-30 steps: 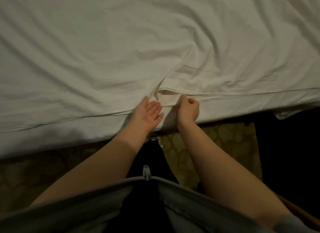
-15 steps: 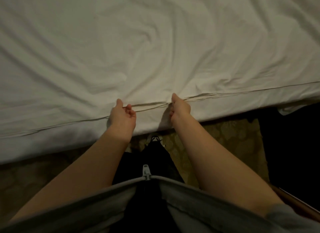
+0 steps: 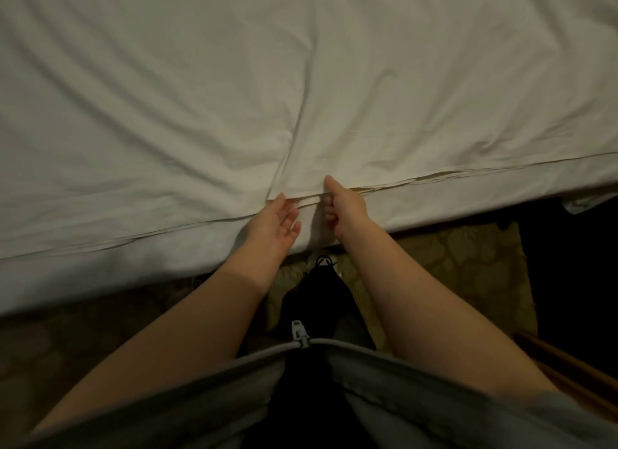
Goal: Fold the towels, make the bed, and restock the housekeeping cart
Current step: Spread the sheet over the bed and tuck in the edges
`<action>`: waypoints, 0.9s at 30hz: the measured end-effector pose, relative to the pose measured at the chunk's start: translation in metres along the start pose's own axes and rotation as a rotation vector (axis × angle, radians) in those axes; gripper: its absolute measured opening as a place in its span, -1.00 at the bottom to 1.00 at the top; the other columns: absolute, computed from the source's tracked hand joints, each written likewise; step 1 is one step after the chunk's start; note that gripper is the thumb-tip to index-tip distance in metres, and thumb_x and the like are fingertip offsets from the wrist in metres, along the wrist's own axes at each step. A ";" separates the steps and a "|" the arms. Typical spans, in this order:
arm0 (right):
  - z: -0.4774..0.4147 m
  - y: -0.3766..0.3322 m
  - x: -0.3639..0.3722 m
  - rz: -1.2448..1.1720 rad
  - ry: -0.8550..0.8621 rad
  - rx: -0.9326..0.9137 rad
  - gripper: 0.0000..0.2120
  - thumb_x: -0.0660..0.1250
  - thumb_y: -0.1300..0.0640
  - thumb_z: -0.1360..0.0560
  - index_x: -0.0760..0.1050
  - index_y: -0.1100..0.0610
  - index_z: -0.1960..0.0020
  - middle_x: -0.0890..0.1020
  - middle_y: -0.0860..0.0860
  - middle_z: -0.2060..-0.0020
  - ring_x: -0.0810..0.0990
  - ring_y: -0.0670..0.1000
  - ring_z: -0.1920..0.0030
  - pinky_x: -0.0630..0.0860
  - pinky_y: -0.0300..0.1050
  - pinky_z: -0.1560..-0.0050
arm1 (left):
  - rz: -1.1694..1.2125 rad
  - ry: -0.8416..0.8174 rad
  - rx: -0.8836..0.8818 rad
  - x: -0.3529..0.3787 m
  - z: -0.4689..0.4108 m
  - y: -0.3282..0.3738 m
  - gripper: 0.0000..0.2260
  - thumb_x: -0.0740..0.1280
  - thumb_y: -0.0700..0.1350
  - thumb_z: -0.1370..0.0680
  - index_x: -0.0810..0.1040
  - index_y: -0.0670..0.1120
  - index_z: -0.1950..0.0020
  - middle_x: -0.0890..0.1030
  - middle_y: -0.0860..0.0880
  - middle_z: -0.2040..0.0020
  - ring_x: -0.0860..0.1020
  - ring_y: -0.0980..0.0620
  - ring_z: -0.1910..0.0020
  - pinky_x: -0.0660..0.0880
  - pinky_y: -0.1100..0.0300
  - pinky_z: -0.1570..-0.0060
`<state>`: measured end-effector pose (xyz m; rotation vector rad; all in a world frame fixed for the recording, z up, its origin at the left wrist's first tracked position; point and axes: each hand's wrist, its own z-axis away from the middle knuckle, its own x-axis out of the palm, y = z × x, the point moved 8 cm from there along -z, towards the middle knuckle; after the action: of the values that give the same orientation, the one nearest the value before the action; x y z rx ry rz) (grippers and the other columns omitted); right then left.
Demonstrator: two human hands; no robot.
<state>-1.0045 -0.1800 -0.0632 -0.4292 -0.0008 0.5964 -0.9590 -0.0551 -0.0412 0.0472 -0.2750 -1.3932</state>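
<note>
White sheet (image 3: 234, 97) wrinkled, edge bunched at hands.

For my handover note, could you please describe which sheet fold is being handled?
Follow the white sheet's hem along the near bed edge. The fold sits between the left hand and right hand, where a long crease meets the hem.

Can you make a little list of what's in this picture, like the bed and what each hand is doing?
bed cover: white sheet, wrinkled
left hand: fingers straight, thumb touching the sheet's edge
right hand: thumb on top, fingers curled, pinching the sheet's edge
floor: patterned carpet
clothes: grey jacket with zipper
</note>
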 end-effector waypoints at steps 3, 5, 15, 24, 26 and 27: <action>0.012 0.011 -0.007 -0.166 0.236 -0.085 -0.84 0.32 0.09 -0.52 0.51 0.20 0.11 0.53 0.02 0.24 0.48 0.00 0.26 0.44 -0.17 0.26 | -0.054 -0.015 -0.035 -0.026 0.006 0.011 -0.67 0.22 -0.01 -0.62 0.44 -0.18 -0.28 0.48 -0.04 -0.12 0.45 0.05 -0.09 0.38 0.17 -0.11; 0.022 0.013 -0.009 -0.391 0.280 -0.118 -0.85 0.31 0.14 -0.54 0.51 0.20 0.17 0.56 0.03 0.21 0.52 0.00 0.21 0.50 -0.17 0.19 | -0.060 -0.038 -0.066 -0.041 0.008 0.020 -0.72 0.23 0.01 -0.61 0.44 -0.15 -0.22 0.48 -0.05 -0.11 0.45 0.03 -0.09 0.38 0.15 -0.12; 0.036 0.012 0.053 -0.590 0.010 -0.166 -0.56 0.39 0.10 -0.50 0.42 0.23 -0.32 0.57 0.14 -0.18 0.57 0.14 -0.15 0.50 0.09 -0.23 | 0.009 -0.104 -0.155 -0.064 0.010 0.035 -0.77 0.24 0.00 -0.60 0.46 -0.15 0.11 0.53 -0.09 -0.15 0.49 0.01 -0.09 0.41 0.15 -0.07; 0.040 0.019 0.069 -0.785 -0.062 -0.172 -0.69 0.28 0.10 -0.58 0.49 0.23 -0.26 0.61 0.16 -0.15 0.60 0.15 -0.13 0.50 0.11 -0.23 | 0.256 -0.068 -0.090 -0.070 0.007 0.052 -0.77 0.30 0.04 -0.56 0.50 -0.13 0.03 0.56 -0.05 0.03 0.52 0.01 0.00 0.41 0.15 0.00; 0.040 0.029 0.084 -0.737 -0.183 -0.111 -0.59 0.29 -0.04 -0.55 0.49 0.20 -0.29 0.61 0.15 -0.17 0.58 0.15 -0.19 0.48 0.10 -0.26 | 0.309 -0.042 -0.049 -0.074 0.005 0.060 -0.81 0.31 0.00 -0.56 0.50 -0.13 0.04 0.57 -0.05 0.07 0.53 0.02 0.09 0.44 0.18 0.09; 0.044 0.032 0.098 -0.690 -0.241 -0.086 -0.54 0.29 -0.08 -0.54 0.48 0.19 -0.30 0.60 0.15 -0.19 0.57 0.15 -0.20 0.48 0.09 -0.27 | 0.314 -0.027 -0.011 -0.078 0.006 0.069 -0.83 0.31 -0.03 -0.56 0.50 -0.13 0.05 0.57 -0.05 0.08 0.53 0.02 0.11 0.45 0.19 0.11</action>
<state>-0.9462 -0.0862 -0.0471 -0.4065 -0.3920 -0.0364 -0.9054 0.0345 -0.0347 -0.0239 -0.2842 -1.0837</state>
